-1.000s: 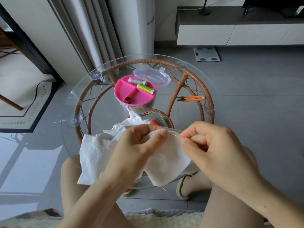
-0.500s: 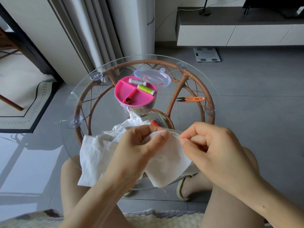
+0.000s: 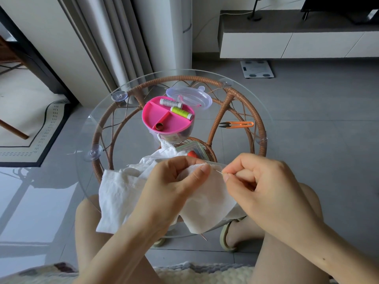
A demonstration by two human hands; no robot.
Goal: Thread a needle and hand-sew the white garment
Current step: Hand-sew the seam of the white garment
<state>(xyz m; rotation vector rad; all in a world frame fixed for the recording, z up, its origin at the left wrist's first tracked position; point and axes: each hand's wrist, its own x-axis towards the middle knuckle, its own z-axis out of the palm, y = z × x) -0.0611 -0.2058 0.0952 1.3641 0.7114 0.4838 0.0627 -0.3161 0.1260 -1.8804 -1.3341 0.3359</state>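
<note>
— Which step are we on?
— Mid-stitch, we judge. Our right grip (image 3: 262, 181) pinches the needle (image 3: 217, 171) between thumb and forefinger, the other fingers curled in. From that pinch the needle runs toward the left grip (image 3: 174, 181) and meets the cloth just at its thumb tip.
— And the left grip?
— It is curled round the garment (image 3: 121, 189), with the thumb pressing a fold against the forefinger, close beside the right grip.
— What does the next move call for?
— We'd draw the needle through, away from the left grip, while that grip holds the fold taut. We can't make out the thread, so we can't tell how much slack there is.
— How does the garment look?
— It is white, thin and creased, and a stitched hem shows left of the left grip. It hangs below both grips, over the near edge of the counter (image 3: 86, 128). A bunched part lies beyond the grips, toward the pink box (image 3: 164, 121).
</note>
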